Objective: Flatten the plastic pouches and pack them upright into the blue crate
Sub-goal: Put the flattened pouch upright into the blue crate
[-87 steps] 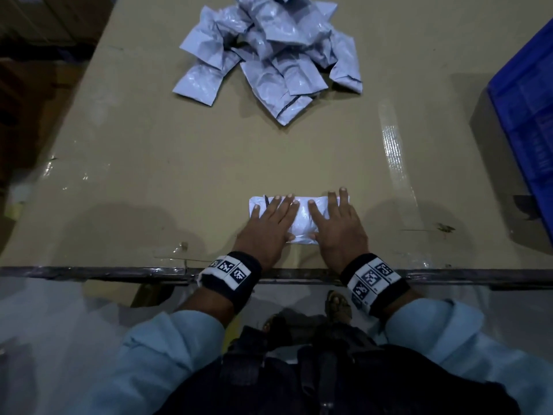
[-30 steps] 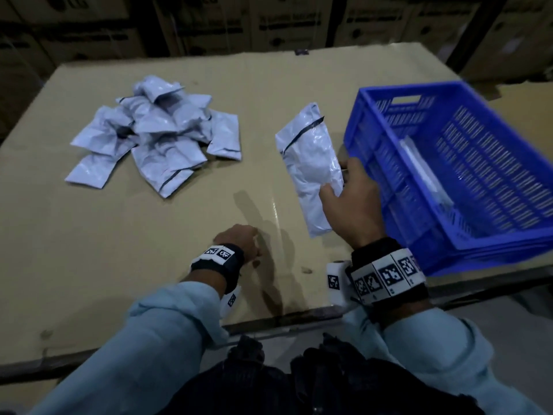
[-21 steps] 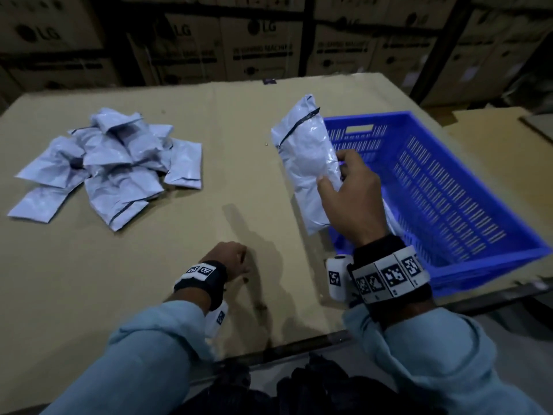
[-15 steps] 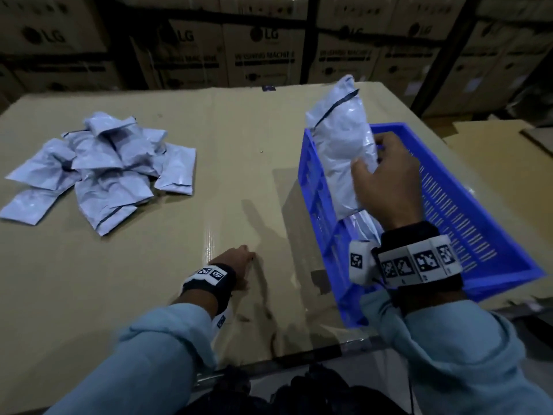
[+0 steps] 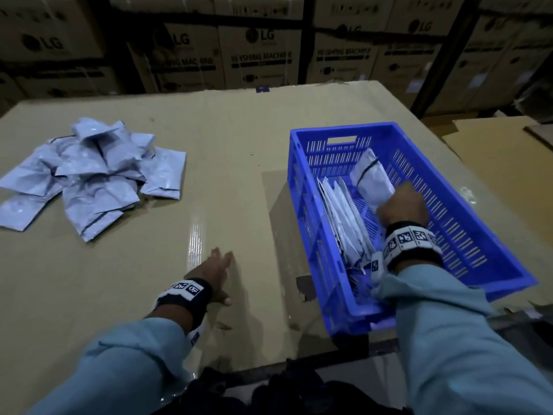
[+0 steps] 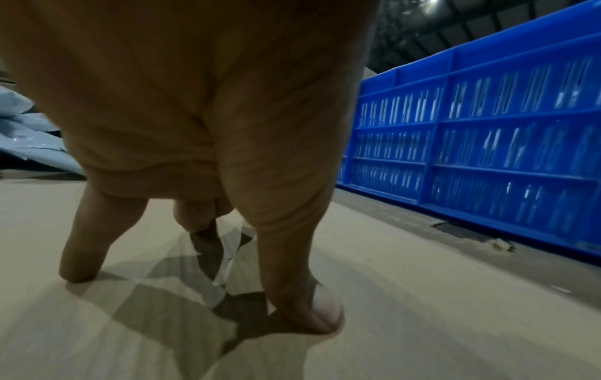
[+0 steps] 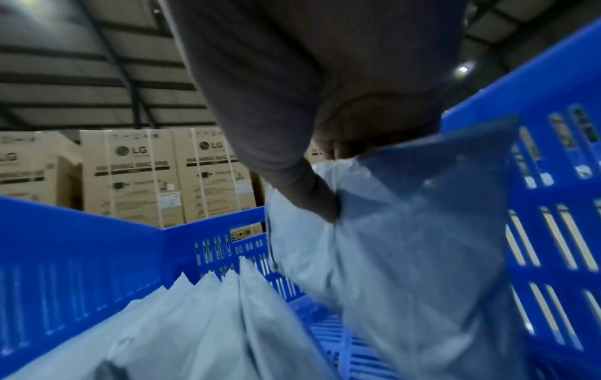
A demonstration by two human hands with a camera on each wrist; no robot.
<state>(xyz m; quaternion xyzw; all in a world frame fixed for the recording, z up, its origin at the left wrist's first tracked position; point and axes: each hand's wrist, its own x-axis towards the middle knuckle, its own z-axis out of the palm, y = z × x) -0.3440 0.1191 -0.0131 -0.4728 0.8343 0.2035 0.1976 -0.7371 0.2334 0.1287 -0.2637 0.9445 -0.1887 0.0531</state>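
Cardboard-topped table (image 5: 239,163) fronts LG cartons (image 5: 260,55); left fingers (image 5: 220,259) spread, right fingers apparently pinching pouch (image 5: 372,181).

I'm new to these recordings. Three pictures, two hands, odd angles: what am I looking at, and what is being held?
No machine: a person works bare-handed, wearing three cameras. The head view looks down over a cardboard-covered table. The other two sit on the wrists, looking along the fingers. The right hand grips a grey plastic pouch, lowering it into the blue crate beside the pouches already standing along the crate's left wall. The left hand rests fingertips on the table, holding nothing. A pile of pouches waits at the left.
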